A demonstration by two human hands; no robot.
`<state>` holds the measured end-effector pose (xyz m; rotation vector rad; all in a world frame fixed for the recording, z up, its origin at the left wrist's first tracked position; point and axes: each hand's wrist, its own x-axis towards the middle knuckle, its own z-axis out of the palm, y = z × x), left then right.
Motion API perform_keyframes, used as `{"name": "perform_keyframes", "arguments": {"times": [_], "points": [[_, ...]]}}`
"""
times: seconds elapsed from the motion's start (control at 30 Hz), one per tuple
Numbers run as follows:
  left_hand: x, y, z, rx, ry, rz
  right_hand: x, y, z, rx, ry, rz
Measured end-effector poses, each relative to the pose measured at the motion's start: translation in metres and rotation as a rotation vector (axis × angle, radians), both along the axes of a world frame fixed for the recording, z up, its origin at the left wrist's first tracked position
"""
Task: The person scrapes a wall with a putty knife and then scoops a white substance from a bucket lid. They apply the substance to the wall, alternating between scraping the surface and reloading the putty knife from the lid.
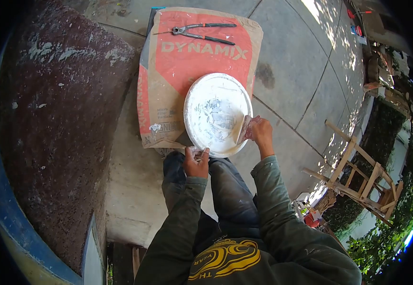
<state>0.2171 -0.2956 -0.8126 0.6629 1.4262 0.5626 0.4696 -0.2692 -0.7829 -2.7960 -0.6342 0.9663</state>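
One white tray against left fingers; scraper in right fingers

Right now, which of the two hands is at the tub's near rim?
The left hand, at the white tub's near rim beside the paper sack's lower edge; the right hand is at the tub's right side.

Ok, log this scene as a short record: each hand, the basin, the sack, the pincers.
Left hand: on the near rim of the white basin
Right hand: holding a flat reddish piece, type unclear, at the basin's right side
Basin: round, white-smeared inside, partly over the sack
Sack: red and brown, printed DYNAMIX
Pincers: lying on the sack's far end
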Motion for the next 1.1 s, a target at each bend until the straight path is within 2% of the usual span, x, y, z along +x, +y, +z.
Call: {"name": "perform_keyframes", "arguments": {"times": [0.17, 0.27, 0.3, 0.37, 0.53, 0.6, 0.77, 0.83, 0.93, 1.0, 1.1], "points": [[0.000, -0.019, -0.009, 0.062, 0.058, -0.088, 0.004, -0.001, -0.031, -0.013, -0.115, 0.074], [0.002, -0.017, 0.003, 0.098, 0.115, -0.173, -0.005, 0.024, -0.030, -0.018, -0.067, -0.018], [0.002, -0.018, 0.004, 0.143, 0.148, -0.195, -0.009, 0.028, -0.031, 0.068, -0.091, 0.116], [0.004, -0.017, 0.005, 0.156, 0.138, -0.172, -0.012, 0.032, -0.032, 0.165, -0.124, 0.289], [0.002, -0.023, -0.005, 0.180, 0.125, -0.142, 0.015, 0.027, -0.010, 0.161, -0.026, 0.132], [0.004, -0.025, -0.005, 0.219, 0.116, -0.133, 0.024, 0.024, -0.020, 0.139, -0.116, 0.240], [0.004, -0.028, -0.004, 0.127, 0.096, -0.105, 0.019, 0.043, -0.042, 0.129, -0.158, 0.260], [0.003, -0.033, -0.010, 0.085, 0.097, -0.115, 0.012, 0.047, -0.040, 0.140, -0.149, 0.249], [0.004, -0.034, -0.019, 0.095, 0.064, -0.055, 0.006, 0.042, -0.031, 0.143, -0.142, 0.393], [0.002, -0.034, -0.021, 0.038, 0.020, -0.012, 0.012, 0.033, -0.019, 0.235, -0.009, 0.412], [0.001, -0.035, -0.021, 0.063, 0.045, -0.055, 0.019, 0.035, -0.016, 0.188, -0.141, 0.410]]}}
